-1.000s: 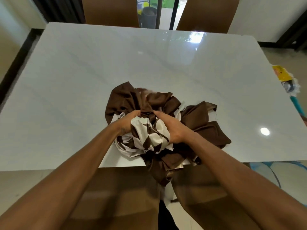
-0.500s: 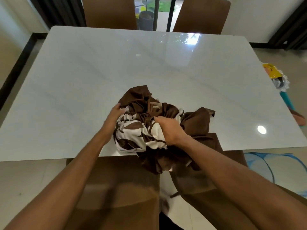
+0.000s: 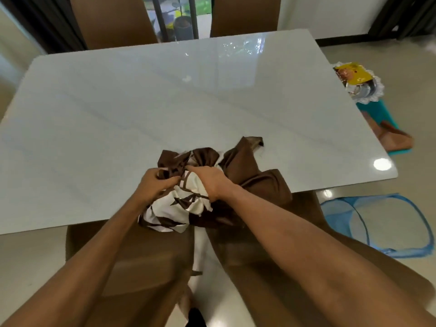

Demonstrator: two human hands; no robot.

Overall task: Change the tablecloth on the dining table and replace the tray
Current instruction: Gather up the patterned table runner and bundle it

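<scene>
got one bunched-up tablecloth [image 3: 236, 175] here, brown with a cream patterned side, sitting right at the near edge of the bench [image 3: 141, 109] and already spilling over it toward me. my left hand [image 3: 155, 182] and right hand [image 3: 208, 181] are side by side on the wad, fingers [image 3: 169, 180] curled tight into the fabric, both closed on it.

what could go wrong: a loose brown flap on the right isn't in my grip at all, so if i lift now it probably drags or slips out and the whole bundle unravels. the top looks glossy, so the cloth will slide rather than stay put. the hanging part could also snag on a chair [image 3: 141, 256] below.

count: one cloth, two hands, two chairs near me, two more across the bench. one blue mesh basket [image 3: 377, 223] on the floor to my right. the silvery tray [image 3: 368, 90] sits off the bench's right edge, one of those.
</scene>
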